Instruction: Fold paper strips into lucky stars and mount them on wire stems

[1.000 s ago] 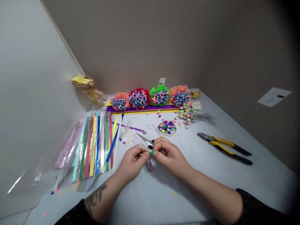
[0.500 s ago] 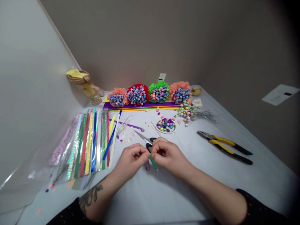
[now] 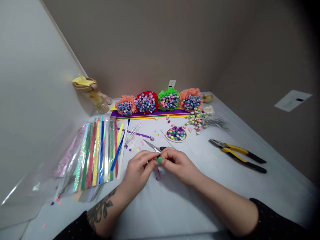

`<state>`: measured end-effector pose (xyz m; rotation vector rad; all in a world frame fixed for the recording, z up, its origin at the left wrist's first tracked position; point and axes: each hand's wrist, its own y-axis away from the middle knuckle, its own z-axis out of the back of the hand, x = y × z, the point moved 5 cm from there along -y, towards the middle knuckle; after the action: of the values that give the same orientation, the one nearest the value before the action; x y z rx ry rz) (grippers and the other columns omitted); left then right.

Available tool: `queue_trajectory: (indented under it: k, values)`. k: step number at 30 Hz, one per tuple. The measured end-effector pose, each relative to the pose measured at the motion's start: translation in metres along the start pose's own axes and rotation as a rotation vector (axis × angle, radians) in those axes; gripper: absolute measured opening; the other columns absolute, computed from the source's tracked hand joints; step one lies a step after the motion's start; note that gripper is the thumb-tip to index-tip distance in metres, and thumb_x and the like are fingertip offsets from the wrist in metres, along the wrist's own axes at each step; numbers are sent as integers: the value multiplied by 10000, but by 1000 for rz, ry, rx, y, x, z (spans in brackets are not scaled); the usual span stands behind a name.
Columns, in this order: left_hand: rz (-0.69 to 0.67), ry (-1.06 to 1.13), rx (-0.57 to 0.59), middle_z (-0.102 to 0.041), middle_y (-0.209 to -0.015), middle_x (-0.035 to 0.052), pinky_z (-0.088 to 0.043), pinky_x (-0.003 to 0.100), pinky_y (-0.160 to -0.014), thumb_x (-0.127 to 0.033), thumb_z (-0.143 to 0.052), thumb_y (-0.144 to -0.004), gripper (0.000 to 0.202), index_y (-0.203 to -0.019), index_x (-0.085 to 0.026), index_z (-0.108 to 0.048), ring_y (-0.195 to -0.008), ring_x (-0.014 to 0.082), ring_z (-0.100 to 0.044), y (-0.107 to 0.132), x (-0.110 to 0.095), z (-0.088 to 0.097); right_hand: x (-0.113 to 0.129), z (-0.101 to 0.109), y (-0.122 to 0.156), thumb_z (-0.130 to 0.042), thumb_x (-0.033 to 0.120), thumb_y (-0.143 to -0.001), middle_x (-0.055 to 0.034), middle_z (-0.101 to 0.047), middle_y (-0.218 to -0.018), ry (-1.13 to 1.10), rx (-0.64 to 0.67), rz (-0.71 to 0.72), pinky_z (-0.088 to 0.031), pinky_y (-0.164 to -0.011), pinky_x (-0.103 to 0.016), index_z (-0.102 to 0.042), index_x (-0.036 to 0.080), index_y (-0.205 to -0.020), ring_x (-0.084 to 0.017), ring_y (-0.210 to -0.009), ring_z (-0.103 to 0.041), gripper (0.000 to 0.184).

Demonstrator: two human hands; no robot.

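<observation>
My left hand and my right hand meet over the middle of the white table, fingertips pinched together on a small green folded paper piece. Under the hands lies a curl of dark pink strip. Small scissors lie just beyond my fingers, blades pointing left. To the left of my left hand a fan of coloured and holographic paper strips lies in clear sleeves.
Yellow-handled pliers lie to the right. A small round dish of paper stars stands beyond the scissors. Several tissue bouquets of stars line the back, with loose stars on wires beside them. Walls close in left and behind.
The green strip that stuck out below my fingers half a second ago is now folded into a small piece between my fingertips. Both hands stayed in place.
</observation>
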<state>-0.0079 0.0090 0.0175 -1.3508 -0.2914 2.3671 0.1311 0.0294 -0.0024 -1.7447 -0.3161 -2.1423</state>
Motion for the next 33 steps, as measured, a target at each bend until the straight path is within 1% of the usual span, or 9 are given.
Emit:
queue_trajectory:
  k: [2,4,8,12,18,22,27,30,33]
  values:
    - [-95,2,14,-672,-857,50,-511,247,-683,-145,-554,-838,200,-987,-209,-671,-776,142,-629,1,-2,0,0,0,0,-515,218,-809,-11,-527,-738,-2,30,6,-406,-649,-254,-544,169,-642,-129,-685,-501,177]
    - [-147,-17,13,-676,-839,44,-516,242,-675,-123,-554,-838,218,-989,-220,-677,-765,136,-631,2,-3,0,1,-1,0,-508,211,-811,-13,-535,-755,5,58,8,-406,-659,-253,-555,170,-654,-130,-699,-505,169]
    - [-164,-77,-27,-685,-813,41,-522,239,-660,-119,-574,-827,180,-938,-207,-685,-743,138,-635,3,-4,2,2,-2,1,-514,233,-807,-13,-527,-755,9,55,0,-401,-659,-250,-550,174,-666,-135,-710,-503,157]
    - [-214,-126,-65,-683,-795,40,-526,256,-669,-130,-571,-833,166,-944,-205,-669,-737,145,-631,4,-9,4,1,-3,2,-519,249,-809,-11,-513,-765,-25,36,-26,-392,-642,-246,-538,170,-674,-126,-689,-488,158]
    - [-223,-164,-69,-676,-793,42,-518,250,-683,-80,-556,-823,184,-936,-185,-656,-746,142,-623,4,-10,6,-2,-8,3,-508,293,-820,39,-443,-632,-118,83,-116,-327,-539,-218,-502,175,-732,-102,-571,-395,148]
    - [-222,-141,-49,-671,-799,44,-516,242,-680,-73,-556,-824,192,-953,-180,-649,-754,140,-619,4,-7,5,-2,-9,5,-501,276,-814,39,-437,-620,-133,113,-143,-302,-533,-222,-510,172,-740,-103,-567,-375,128]
    - [-161,-103,-33,-670,-805,40,-505,226,-685,-85,-564,-826,166,-929,-175,-658,-762,131,-618,4,-1,2,-5,-9,6,-499,240,-806,40,-441,-617,-140,125,-194,-296,-532,-219,-530,168,-762,-99,-567,-373,90]
    - [-46,-79,-35,-661,-801,34,-487,212,-638,-127,-603,-808,104,-884,-173,-658,-725,125,-607,2,3,2,-5,-7,6,-487,217,-805,36,-458,-628,-121,114,-196,-302,-531,-217,-533,164,-775,-98,-569,-383,76]
    - [73,-74,16,-620,-727,15,-438,202,-562,-155,-614,-796,34,-777,-167,-640,-646,112,-568,1,6,-1,-5,-4,5,-484,186,-788,30,-482,-633,-34,89,-185,-314,-535,-219,-542,160,-770,-101,-573,-404,65]
